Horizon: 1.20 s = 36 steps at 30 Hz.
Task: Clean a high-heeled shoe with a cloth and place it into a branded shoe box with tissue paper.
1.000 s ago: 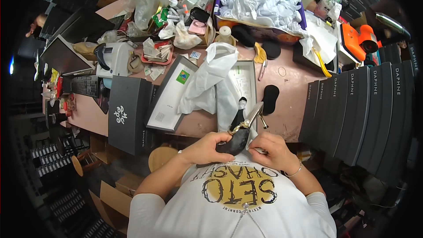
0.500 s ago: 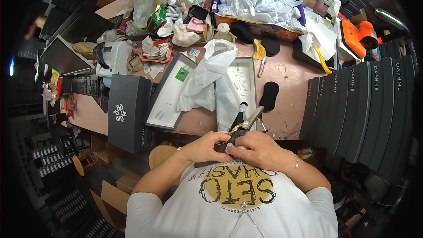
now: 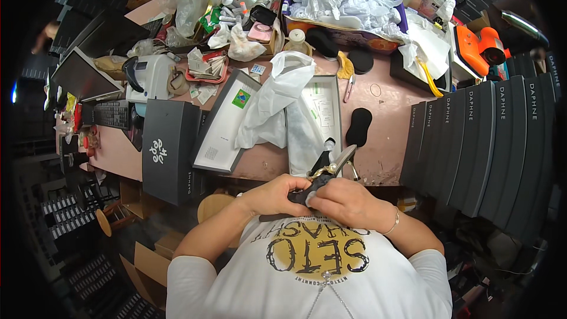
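A black high-heeled shoe (image 3: 322,178) with a gold ornament is held in front of my chest, at the near edge of the pink table (image 3: 390,136). My left hand (image 3: 274,192) grips its lower part from the left. My right hand (image 3: 345,201) covers it from the right, with a scrap of white material at the fingertips. The thin heel (image 3: 345,156) points up and away from me. Most of the shoe's body is hidden by my hands.
An open shoe box (image 3: 319,112) with a white bag (image 3: 277,100) lies just beyond the shoe, a grey lid (image 3: 221,127) and a black box (image 3: 168,150) to its left. A black insole (image 3: 358,127) lies at its right. Stacked black boxes (image 3: 484,142) stand on the right. Clutter fills the far side.
My hands have closed in together over the shoe, the right one moving left to cover it. The shoe has stayed at the table's near edge.
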Motion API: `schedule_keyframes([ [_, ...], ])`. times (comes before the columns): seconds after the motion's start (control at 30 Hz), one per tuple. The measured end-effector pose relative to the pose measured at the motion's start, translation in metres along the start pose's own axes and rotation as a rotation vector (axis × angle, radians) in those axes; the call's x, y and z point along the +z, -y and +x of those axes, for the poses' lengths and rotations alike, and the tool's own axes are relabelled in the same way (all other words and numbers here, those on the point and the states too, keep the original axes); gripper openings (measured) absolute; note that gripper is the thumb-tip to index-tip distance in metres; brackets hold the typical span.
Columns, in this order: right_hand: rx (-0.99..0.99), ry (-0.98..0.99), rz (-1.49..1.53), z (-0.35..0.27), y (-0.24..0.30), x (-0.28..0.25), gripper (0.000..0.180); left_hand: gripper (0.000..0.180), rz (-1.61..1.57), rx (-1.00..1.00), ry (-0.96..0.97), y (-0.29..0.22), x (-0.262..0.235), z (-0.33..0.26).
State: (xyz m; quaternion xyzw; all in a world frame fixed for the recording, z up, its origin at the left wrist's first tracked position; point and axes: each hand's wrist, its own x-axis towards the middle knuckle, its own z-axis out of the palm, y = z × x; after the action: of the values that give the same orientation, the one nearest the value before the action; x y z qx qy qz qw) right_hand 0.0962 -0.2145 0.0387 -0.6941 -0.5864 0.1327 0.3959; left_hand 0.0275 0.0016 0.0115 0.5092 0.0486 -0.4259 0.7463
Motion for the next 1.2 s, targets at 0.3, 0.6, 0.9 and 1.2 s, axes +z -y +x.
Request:
schedule_keyframes([
  [0.3, 0.004, 0.017, -0.079, -0.003, -0.005, -0.005, 0.019, 0.031, 0.018, 0.009, -0.013, 0.001, 0.001, 0.001],
  [0.6, 0.036, 0.062, -0.052, -0.003, -0.004, -0.011, 0.02, 0.029, 0.03, 0.014, -0.017, 0.003, 0.002, 0.001],
  [0.9, 0.052, 0.05, -0.103, -0.003, -0.011, -0.012, 0.013, 0.033, 0.032, 0.001, -0.023, 0.003, 0.001, 0.001],
  [1.2, 0.046, 0.061, -0.067, -0.005, -0.012, -0.014, 0.02, 0.033, 0.042, 0.002, -0.037, 0.002, 0.002, -0.002],
])
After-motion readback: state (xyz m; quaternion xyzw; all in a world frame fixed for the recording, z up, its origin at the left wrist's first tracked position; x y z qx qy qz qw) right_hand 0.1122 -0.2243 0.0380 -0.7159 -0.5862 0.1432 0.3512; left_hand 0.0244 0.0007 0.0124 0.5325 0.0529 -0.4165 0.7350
